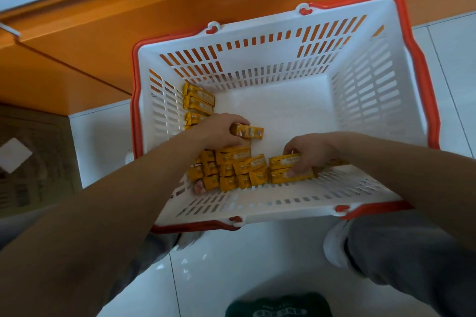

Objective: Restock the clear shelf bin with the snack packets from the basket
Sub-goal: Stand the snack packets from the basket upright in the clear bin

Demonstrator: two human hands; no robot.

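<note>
A white slotted basket [360, 90] with a red rim stands on the floor below me. Several yellow snack packets [231, 167] lie heaped along its near wall, and a few more packets [198, 101] lean against its left wall. My left hand [219, 131] is inside the basket, shut on one yellow packet [251, 132] lifted just above the heap. My right hand [309, 153] reaches in from the right and grips a yellow packet [283, 161] at the right end of the heap. The clear shelf bin is not in view.
An orange shelf base [128, 20] runs behind and left of the basket. A cardboard box [31, 162] sits at the far left. White floor tiles [257, 265] surround the basket. My grey trouser leg [399, 252] is at lower right.
</note>
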